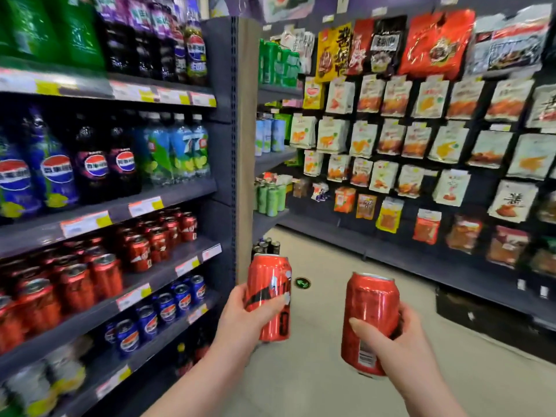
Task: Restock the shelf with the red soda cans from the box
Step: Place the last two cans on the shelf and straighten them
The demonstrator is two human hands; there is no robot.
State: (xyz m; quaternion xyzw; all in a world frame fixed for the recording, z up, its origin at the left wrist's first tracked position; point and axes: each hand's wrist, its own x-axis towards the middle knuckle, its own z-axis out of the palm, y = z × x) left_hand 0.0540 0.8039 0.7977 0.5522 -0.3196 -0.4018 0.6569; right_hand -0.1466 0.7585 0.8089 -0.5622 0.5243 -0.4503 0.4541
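The left hand (pixel 240 314) wraps its fingers around one red can (pixel 270 296). The right hand (pixel 400 341) curls tight around another red can (pixel 368 320).

In the aisle we hold 2 soda cans side by side, apart: the left can (pixel 270 296) in our left hand (pixel 240 314), the right can (pixel 369 322) in our right hand (pixel 404 344). On our left, shelved cans (pixel 99 275) sit on a shelf (pixel 177 257) below the bottles (pixel 90 164). Ahead and to our right, snack packets (pixel 421 139) hang on a rack (pixel 481 191).

Two red soda cans (pixel 268 275), near upright
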